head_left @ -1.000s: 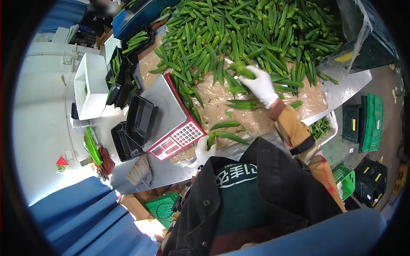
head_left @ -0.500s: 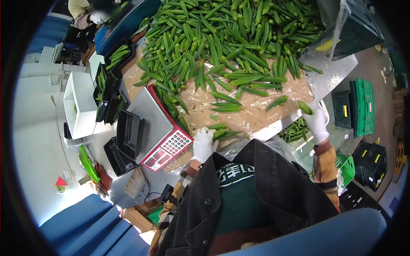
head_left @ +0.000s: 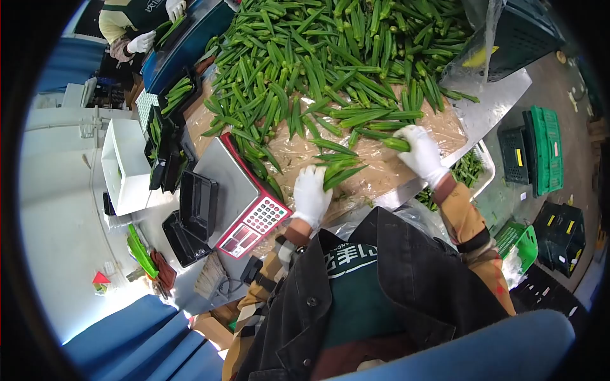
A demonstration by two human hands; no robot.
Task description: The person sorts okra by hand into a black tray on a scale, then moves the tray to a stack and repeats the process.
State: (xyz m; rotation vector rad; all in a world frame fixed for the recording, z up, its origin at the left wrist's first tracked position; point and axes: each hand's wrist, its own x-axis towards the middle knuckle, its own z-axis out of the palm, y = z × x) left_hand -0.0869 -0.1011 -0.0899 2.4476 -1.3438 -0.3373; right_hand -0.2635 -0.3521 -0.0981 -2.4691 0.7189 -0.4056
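Note:
A large heap of green okra (head_left: 330,70) covers the far part of the table. My left hand (head_left: 312,195), in a white glove, is closed on a few okra pods (head_left: 343,175) just above the plastic-covered brown sheet (head_left: 375,174). My right hand (head_left: 419,153), gloved in white too, has its fingers around an okra pod (head_left: 396,145) at the near edge of the heap. More loose pods (head_left: 335,146) lie between the two hands. Left of my left hand stands a red-edged scale (head_left: 222,178) with a keypad (head_left: 265,216).
Black trays (head_left: 198,202) sit by the scale, and more trays with okra (head_left: 179,92) stand farther back. A white basket (head_left: 488,166) of okra is below the table's right edge. A dark crate (head_left: 524,41) stands back right. A co-worker's gloved hand (head_left: 141,42) shows top left.
My right hand has moved left from beyond the table's right edge to the okra. My left hand has moved slightly forward and right with its pods. The co-worker's hands have shifted.

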